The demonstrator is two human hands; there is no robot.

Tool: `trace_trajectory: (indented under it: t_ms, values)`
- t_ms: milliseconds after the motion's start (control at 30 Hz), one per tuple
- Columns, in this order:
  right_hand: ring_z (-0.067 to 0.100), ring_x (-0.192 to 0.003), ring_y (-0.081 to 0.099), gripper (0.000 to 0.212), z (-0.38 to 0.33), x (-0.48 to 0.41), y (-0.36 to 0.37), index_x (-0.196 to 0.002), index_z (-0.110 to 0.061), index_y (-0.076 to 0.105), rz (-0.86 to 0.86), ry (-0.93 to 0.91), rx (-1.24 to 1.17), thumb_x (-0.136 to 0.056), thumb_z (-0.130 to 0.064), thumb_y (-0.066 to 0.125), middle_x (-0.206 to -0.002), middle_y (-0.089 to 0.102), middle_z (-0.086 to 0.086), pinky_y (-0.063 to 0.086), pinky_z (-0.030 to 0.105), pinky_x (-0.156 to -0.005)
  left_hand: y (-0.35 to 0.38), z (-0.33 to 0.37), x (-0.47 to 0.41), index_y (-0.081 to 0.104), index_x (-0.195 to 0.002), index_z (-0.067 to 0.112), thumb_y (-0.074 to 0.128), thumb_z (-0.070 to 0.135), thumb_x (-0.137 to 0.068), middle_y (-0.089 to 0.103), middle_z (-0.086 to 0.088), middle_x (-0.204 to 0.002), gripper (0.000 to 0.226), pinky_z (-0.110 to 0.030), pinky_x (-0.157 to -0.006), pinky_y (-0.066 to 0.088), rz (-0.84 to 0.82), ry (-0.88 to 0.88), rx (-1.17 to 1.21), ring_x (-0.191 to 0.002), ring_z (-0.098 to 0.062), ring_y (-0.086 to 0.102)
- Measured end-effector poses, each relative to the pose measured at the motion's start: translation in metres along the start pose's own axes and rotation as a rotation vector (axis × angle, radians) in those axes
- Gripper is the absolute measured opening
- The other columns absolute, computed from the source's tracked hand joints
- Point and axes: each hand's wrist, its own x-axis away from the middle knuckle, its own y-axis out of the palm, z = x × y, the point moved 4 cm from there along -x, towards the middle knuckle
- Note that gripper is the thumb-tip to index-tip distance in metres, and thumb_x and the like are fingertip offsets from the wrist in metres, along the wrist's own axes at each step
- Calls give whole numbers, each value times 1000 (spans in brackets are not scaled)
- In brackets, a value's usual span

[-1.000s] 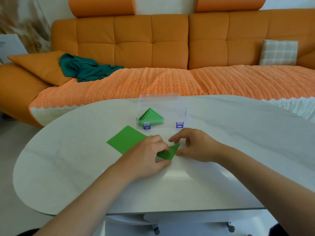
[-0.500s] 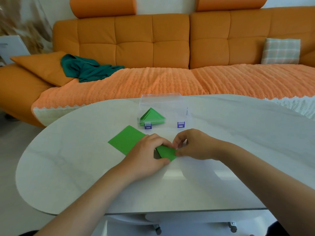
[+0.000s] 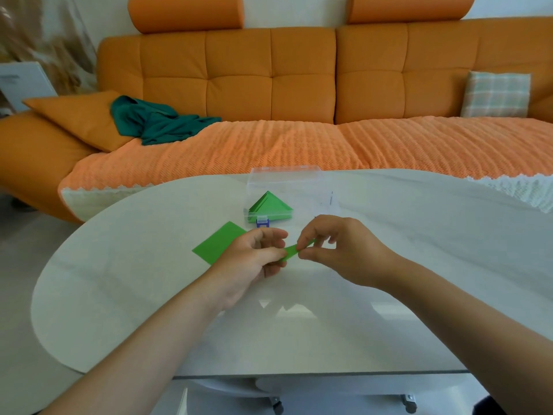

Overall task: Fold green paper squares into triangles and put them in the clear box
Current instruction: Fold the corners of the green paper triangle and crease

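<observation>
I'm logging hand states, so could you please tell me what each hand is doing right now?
The left hand pinches the folded paper.
The right hand pinches the paper's other end.

Over the tabletop [image 3: 143, 295], the left hand [image 3: 254, 260] and the right hand [image 3: 339, 253] each pinch one end of a small folded green paper [image 3: 291, 252] held between them. A flat green square [image 3: 220, 242] lies just left of the left hand, partly hidden by it. Beyond both hands stands the clear box [image 3: 284, 176], with green triangles [image 3: 269, 206] stacked in its left part.
</observation>
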Motion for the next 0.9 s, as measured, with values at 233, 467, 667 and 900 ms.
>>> trace_trajectory:
  t_ms: [233,467,667,900]
  values:
    - [3,-65,57,8,1,-4,-1,-82,-23,72,-24,161,-176,-87,-17,71,-71,68,-14,47,17,-67,-10,14,4,78,-97,21,59,27,-97,76,-1,-95,20,-35,-89,57,27,204,-305,-96,-15,70]
    - [8,-69,58,11,4,-4,3,-82,-21,74,-59,240,-243,-90,-16,68,-83,72,3,52,29,-72,-7,14,4,77,-84,13,67,15,-91,76,-2,-77,13,-35,-79,58,30,283,-448,-78,-17,71]
    - [5,-67,57,13,4,-1,9,-77,-23,72,-43,275,-195,-88,-19,65,-73,69,-7,50,27,-68,-6,13,7,76,-75,21,71,20,-87,74,11,-72,12,-25,-70,56,80,369,-609,-70,-5,70]
    - [5,-67,61,8,-6,0,15,-67,-30,70,11,201,-43,-76,-29,69,-68,68,-13,53,24,-66,-2,14,10,71,-74,25,71,22,-85,70,13,-73,11,-30,-66,55,63,469,-739,-67,-8,66]
